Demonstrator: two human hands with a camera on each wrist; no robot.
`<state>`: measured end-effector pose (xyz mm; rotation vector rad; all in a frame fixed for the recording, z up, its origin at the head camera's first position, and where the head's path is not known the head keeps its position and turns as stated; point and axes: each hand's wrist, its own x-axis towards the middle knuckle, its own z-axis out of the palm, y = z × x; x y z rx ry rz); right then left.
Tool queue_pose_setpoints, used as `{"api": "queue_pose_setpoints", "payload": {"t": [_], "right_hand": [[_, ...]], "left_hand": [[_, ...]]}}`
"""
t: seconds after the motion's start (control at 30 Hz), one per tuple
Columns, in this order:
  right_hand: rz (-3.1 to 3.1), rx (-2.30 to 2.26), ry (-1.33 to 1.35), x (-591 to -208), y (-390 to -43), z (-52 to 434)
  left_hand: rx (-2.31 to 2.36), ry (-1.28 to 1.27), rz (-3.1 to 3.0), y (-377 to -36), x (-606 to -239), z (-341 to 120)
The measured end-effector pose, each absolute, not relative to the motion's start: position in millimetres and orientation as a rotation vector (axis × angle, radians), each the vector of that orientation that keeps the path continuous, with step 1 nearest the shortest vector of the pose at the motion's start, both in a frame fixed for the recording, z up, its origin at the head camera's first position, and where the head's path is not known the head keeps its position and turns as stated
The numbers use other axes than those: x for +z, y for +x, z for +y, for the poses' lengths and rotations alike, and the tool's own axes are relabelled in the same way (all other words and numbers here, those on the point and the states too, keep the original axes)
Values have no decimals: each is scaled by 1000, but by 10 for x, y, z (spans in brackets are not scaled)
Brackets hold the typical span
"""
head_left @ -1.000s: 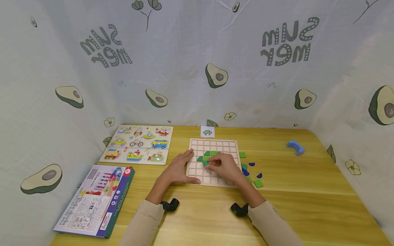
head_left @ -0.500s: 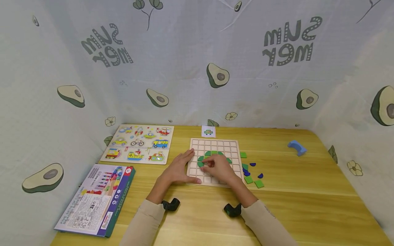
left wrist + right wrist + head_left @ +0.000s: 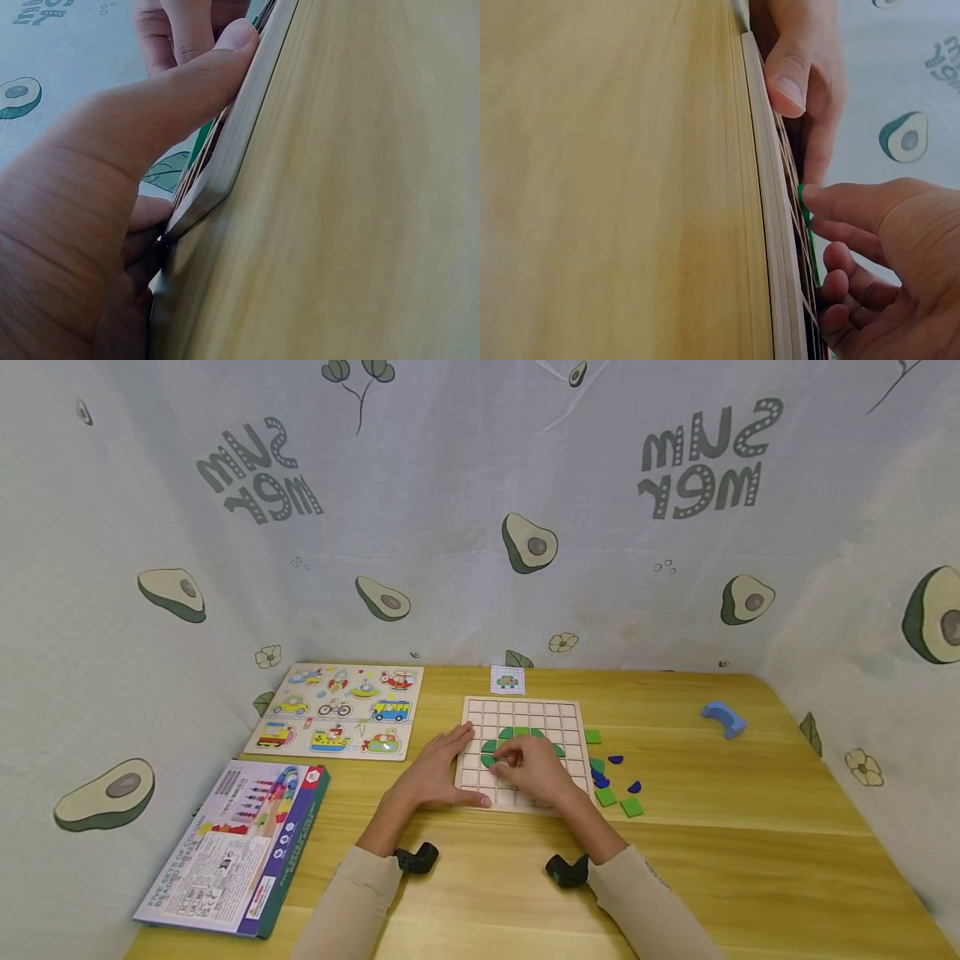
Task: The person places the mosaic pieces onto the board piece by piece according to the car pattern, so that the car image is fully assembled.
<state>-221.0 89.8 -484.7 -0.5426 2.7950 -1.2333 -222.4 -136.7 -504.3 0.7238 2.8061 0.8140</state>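
Note:
A square wooden grid board (image 3: 555,713) lies on the table, with several green tiles forming a rounded shape near its middle. My left hand (image 3: 437,771) steadies it, fingers stretched along the left edge and thumb resting on the front edge. With thumb and forefinger my right hand (image 3: 537,771) pinches a dark green quarter-round tile (image 3: 488,761), down in a grid cell at the left of the shape. In the right wrist view the thumb tip touches the green edge (image 3: 804,196) at board level, while the other fingers curl in. That hand covers part of the green shape in the head view.
Loose green squares (image 3: 631,807) and blue half-round tiles (image 3: 634,787) lie right of the board. A small pattern card (image 3: 507,680) sits behind it. Vehicle puzzle (image 3: 337,714) and boxed set (image 3: 225,852) are at left; a blue arch (image 3: 723,718) is at right.
The right hand has moved left and slightly down with the dark green quarter-round tile, bringing it into a cell at the shape's left. The left hand has stayed on the board.

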Motion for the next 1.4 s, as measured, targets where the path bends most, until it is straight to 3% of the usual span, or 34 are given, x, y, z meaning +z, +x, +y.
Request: {"api": "queue_pose_setpoints", "payload": {"t": [0.6,0.87,1.4], "right_hand": [[2747,-1359,-485,-4785,-2157,1013],[2777,-1303,-561,-4760,-2177,1367],[2866,-1203,-454,-4761,-2268,2229]], "left_hand": [[816,694,2789,-2221,-5039,-1351],[799,692,2789,-2216,-5050,-1361],[809,698,2781,-2192,-5060,-1363]]}}
